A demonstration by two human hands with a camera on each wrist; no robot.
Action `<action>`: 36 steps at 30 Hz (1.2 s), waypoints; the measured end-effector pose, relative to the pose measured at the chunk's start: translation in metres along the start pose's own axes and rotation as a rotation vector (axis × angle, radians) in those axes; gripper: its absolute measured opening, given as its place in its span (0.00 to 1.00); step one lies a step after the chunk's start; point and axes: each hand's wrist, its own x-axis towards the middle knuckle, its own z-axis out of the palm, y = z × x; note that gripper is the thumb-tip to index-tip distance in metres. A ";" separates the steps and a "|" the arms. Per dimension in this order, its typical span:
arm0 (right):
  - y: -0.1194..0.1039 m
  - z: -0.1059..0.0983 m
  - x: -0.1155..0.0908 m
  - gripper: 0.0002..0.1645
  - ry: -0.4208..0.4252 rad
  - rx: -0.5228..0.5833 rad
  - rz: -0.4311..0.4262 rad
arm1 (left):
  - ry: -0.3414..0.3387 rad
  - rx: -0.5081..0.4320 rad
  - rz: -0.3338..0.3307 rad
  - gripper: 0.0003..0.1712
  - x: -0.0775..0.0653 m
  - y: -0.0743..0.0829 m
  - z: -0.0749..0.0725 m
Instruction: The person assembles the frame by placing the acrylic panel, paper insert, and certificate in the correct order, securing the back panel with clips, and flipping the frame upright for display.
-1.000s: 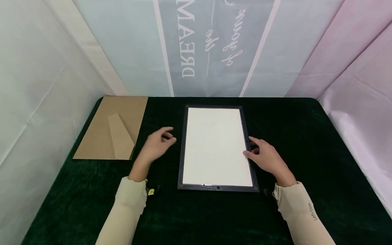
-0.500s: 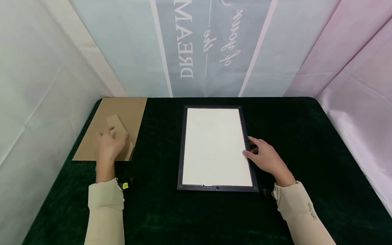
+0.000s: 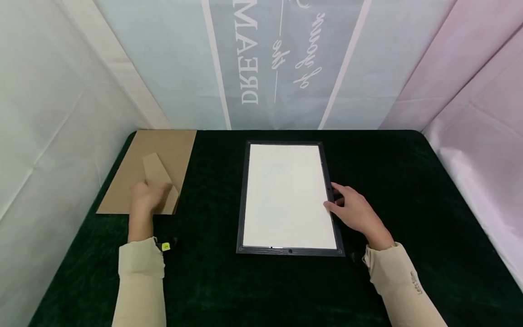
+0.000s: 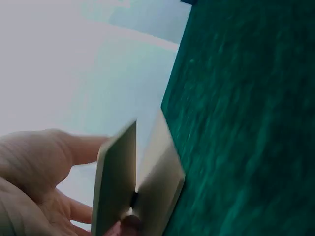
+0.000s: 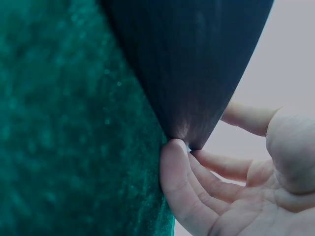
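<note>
At the left of the table lies a brown backing board (image 3: 167,143) with a tapered stand leg (image 3: 154,168). My left hand (image 3: 145,197) is at that leg's lower part. In the left wrist view the leg (image 4: 115,177) tilts up from the board (image 4: 162,177), held between thumb and fingers, with a fingertip in the gap. A black picture frame (image 3: 244,195) lies in the middle, a white sheet (image 3: 288,195) filling it. My right hand (image 3: 353,209) grips its right side. The right wrist view shows fingertips at the frame's dark edge (image 5: 192,64).
A dark green cloth (image 3: 408,204) covers the table. Behind it hangs a pale blue backdrop (image 3: 188,68) with lettering. White fabric (image 3: 49,113) closes the left side and pinkish fabric (image 3: 482,127) the right.
My left hand has gone left from beside the frame to the backing board's stand leg, and its fingers have closed there. My right hand and the picture frame stay put.
</note>
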 end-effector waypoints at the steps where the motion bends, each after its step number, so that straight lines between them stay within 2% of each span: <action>1: 0.000 0.000 0.000 0.43 0.000 -0.002 0.001 | -0.011 -0.079 -0.022 0.48 0.002 -0.003 -0.002; 5: -0.001 -0.001 -0.001 0.43 -0.002 -0.006 0.006 | -0.006 -0.289 -0.079 0.36 0.009 -0.012 -0.009; 8: -0.001 -0.002 -0.001 0.43 -0.005 -0.005 0.009 | 0.009 -0.351 -0.103 0.32 0.011 -0.016 -0.013; 11: 0.000 -0.002 -0.001 0.43 -0.004 -0.003 0.009 | 0.002 -0.362 -0.100 0.31 0.013 -0.019 -0.016; 14: 0.000 -0.002 -0.001 0.43 -0.003 -0.002 0.006 | -0.012 -0.328 -0.104 0.32 0.012 -0.022 -0.020; 18: 0.001 -0.001 -0.001 0.43 0.003 -0.004 -0.001 | -0.039 -0.312 -0.136 0.34 0.010 -0.027 -0.026; 22: 0.000 0.000 -0.001 0.42 0.006 -0.001 -0.007 | -0.061 -0.355 -0.135 0.34 0.009 -0.029 -0.029; 24: 0.000 0.000 -0.001 0.42 0.004 0.001 -0.006 | -0.068 -0.431 -0.124 0.32 0.009 -0.029 -0.029; 30: 0.000 0.000 -0.001 0.42 0.005 -0.003 -0.001 | -0.075 -0.807 -0.110 0.21 0.008 -0.026 -0.028; 34: 0.000 0.000 -0.001 0.42 0.006 -0.003 -0.007 | -0.078 -0.975 -0.144 0.24 0.006 -0.024 -0.028; 36: 0.000 0.000 -0.001 0.42 0.006 -0.002 -0.010 | -0.104 -1.069 -0.149 0.24 0.006 -0.023 -0.028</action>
